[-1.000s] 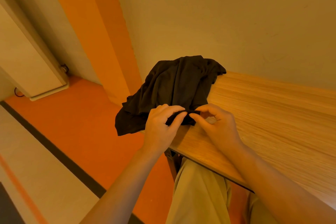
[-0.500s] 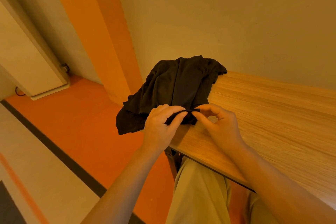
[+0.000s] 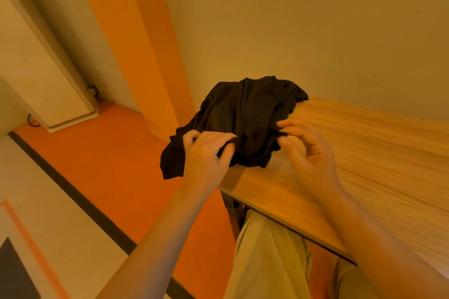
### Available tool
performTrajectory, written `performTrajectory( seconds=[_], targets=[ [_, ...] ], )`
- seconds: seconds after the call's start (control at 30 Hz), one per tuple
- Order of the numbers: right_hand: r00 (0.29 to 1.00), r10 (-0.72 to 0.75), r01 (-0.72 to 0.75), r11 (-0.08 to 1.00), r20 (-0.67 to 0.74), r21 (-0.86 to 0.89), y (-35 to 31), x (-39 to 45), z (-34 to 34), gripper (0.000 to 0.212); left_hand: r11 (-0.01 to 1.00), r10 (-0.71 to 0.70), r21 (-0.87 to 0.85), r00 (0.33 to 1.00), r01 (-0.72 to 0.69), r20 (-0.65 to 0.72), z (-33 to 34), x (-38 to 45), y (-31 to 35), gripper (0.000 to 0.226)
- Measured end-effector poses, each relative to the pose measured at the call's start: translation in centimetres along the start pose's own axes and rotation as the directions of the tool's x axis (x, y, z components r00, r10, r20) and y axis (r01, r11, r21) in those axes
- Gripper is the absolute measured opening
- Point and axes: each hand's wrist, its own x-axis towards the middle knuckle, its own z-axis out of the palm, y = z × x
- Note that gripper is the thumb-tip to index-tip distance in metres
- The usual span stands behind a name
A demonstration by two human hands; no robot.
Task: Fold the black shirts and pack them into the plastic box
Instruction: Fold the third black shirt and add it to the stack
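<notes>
Indoor room, plain and sparsely furnished; the exact type (home, office or studio) cannot be determined. Visible evidence: a wood-grain desk (image 3: pixel 364 165) on a dark metal leg (image 3: pixel 234 216), placed against a bare, pale painted wall (image 3: pixel 303 31). An orange vertical band (image 3: pixel 136 31) runs down the wall to an orange floor strip (image 3: pixel 109 165). A dark line (image 3: pixel 73 189) borders that strip against pale flooring (image 3: pixel 60 238). A white cabinet or panel (image 3: pixel 41 68) stands at the left, with a cable (image 3: pixel 32 120) at its base.
</notes>
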Motion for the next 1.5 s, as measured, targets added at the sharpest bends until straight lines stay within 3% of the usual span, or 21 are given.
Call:
performTrajectory(
  seconds=[0.07,0.13,0.3,0.4,0.53,0.7,0.8,0.9,1.0,1.07,1.2,1.33,1.5],
  targets=[
    [0.978,-0.03,0.064,0.985,0.204,-0.162,0.2,-0.4,0.4,0.017,0.997,0.076,0.008,0.996,-0.077,0.052,0.4,0.2,1.3,0.022],
    [0.951,-0.02,0.082,0.978,0.307,-0.192,0.1,-0.7,0.9,0.017,0.991,0.129,0.022,0.989,-0.131,0.079,0.7,0.5,2.1,0.02],
    [0.99,0.032,-0.008,0.985,0.135,-0.172,0.1,-0.3,0.1,0.02,0.996,0.085,0.011,0.995,-0.085,0.043,0.9,0.3,1.5,0.018],
    [0.999,0.016,-0.013,0.998,0.05,-0.068,-0.4,-0.1,0.2,0.019,0.998,0.05,0.042,0.997,-0.052,0.056,1.2,-0.2,0.7,0.011],
    [0.991,-0.006,0.016,0.997,-0.131,0.077,-0.7,0.1,-0.2,0.024,0.997,-0.064,0.054,0.993,0.059,0.099,1.9,-1.1,-0.1,0.02],
    [0.989,-0.028,0.039,0.997,-0.147,0.07,-0.4,0.3,-0.8,0.017,0.983,-0.163,0.075,0.986,0.165,-0.035,1.7,-0.6,-0.9,0.009],
    [0.996,-0.054,0.043,0.99,-0.076,-0.134,0.4,0.4,-0.9,0.015,0.983,-0.186,-0.014,0.982,0.186,-0.043,1.1,-0.1,-0.6,0.015],
    [0.997,-0.036,0.056,0.955,0.074,-0.291,0.8,0.2,-0.7,0.018,0.998,-0.052,-0.035,0.999,0.052,0.013,0.5,0.2,0.4,0.018],
    [0.958,-0.063,0.147,0.946,0.28,-0.29,0.5,-0.2,0.2,0.014,0.995,0.095,-0.016,0.994,-0.095,0.057,0.5,0.5,2.1,0.017],
    [0.941,-0.053,0.146,0.954,0.334,-0.261,0.6,-0.5,0.7,0.013,0.99,0.144,-0.019,0.987,-0.143,0.077,0.8,0.6,3.0,0.017],
    [0.989,-0.012,0.052,0.96,0.146,-0.275,0.5,-0.3,0.4,0.016,0.991,0.133,0.002,0.99,-0.133,0.041,1.0,0.3,2.9,0.012],
    [0.994,-0.059,0.04,0.978,-0.088,-0.206,0.3,0.1,-0.6,0.014,0.998,-0.033,0.048,0.999,0.032,0.027,0.9,-0.8,0.7,0.014],
    [0.986,-0.028,-0.019,0.962,-0.167,-0.271,0.7,0.1,-0.7,0.014,0.996,-0.084,-0.001,0.996,0.084,0.025,-0.6,-2.1,-1.8,0.025]
  ],
)
